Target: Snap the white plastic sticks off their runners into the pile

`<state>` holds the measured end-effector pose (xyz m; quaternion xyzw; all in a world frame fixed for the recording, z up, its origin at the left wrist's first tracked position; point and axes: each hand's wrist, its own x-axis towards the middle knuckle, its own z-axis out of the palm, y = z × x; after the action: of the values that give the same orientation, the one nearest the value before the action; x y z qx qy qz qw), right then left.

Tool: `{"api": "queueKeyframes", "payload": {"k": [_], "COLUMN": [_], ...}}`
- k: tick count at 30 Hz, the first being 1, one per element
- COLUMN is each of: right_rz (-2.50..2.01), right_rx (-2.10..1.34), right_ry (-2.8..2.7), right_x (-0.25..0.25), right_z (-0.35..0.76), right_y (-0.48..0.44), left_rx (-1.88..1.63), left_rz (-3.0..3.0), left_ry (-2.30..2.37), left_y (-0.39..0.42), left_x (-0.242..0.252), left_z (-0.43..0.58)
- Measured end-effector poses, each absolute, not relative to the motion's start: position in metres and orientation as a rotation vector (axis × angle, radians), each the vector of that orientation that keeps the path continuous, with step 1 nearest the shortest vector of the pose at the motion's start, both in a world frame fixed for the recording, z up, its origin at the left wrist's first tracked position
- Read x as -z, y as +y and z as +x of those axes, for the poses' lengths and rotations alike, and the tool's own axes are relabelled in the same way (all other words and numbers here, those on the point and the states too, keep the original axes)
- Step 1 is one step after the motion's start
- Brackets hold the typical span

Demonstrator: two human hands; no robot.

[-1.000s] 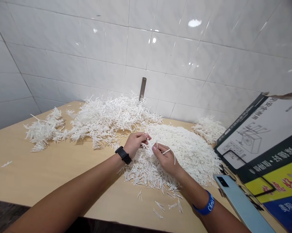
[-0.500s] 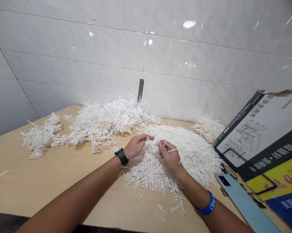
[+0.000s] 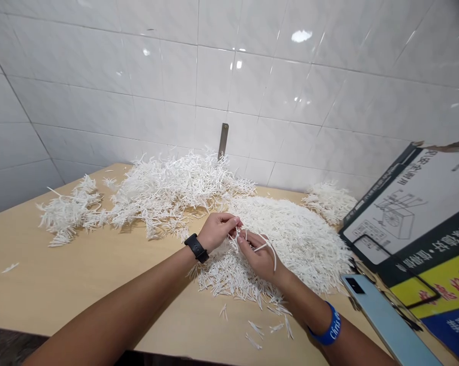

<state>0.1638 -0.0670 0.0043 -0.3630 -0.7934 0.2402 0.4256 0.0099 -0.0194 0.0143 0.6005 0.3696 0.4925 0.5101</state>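
Observation:
My right hand (image 3: 260, 258) is closed on a thin white branched plastic strand (image 3: 272, 249), whose loose ends curve out past the back of the hand. My left hand (image 3: 217, 231), with a black watch on the wrist, pinches thumb to forefinger at the strand's other end, right beside the right fingertips. Exactly how the small tips sit between the fingers is hard to make out. Both hands are over a wide heap of short white pieces (image 3: 290, 239). Behind and left of them lies a tangled pile of longer branched white strands (image 3: 168, 188).
A smaller white pile (image 3: 330, 201) lies at the back right. To the right are a printed carton (image 3: 397, 213), a light-blue phone (image 3: 389, 315) and eyeglasses (image 3: 399, 307). A metal strip (image 3: 223, 140) stands against the tiled wall. Several stray pieces lie near the front edge.
My left hand has gone from spread fingers to a pinch and now meets the right hand. My right hand has shifted slightly left and down with the strand.

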Motion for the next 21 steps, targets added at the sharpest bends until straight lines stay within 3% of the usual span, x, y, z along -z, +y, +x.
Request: {"api": "queueKeyframes", "payload": {"k": [5, 13, 21], "right_rz": [-0.781, -0.929, -0.937], "right_rx": [-0.733, -0.969, -1.050], "right_ry": [-2.161, -1.532, -1.377], "right_x": [-0.003, 0.003, 0.007], "right_z": [0.158, 0.176, 0.175], "right_y": [-0.081, -0.048, -0.045], "left_rx": [-1.435, -1.181, -1.194], "left_rz": [1.212, 1.895, 1.868], "left_ry": [0.992, 0.839, 0.719], "left_y": [0.000, -0.002, -0.021], "left_x": [-0.019, 0.001, -0.012], "left_z": [-0.007, -0.002, 0.001]}}
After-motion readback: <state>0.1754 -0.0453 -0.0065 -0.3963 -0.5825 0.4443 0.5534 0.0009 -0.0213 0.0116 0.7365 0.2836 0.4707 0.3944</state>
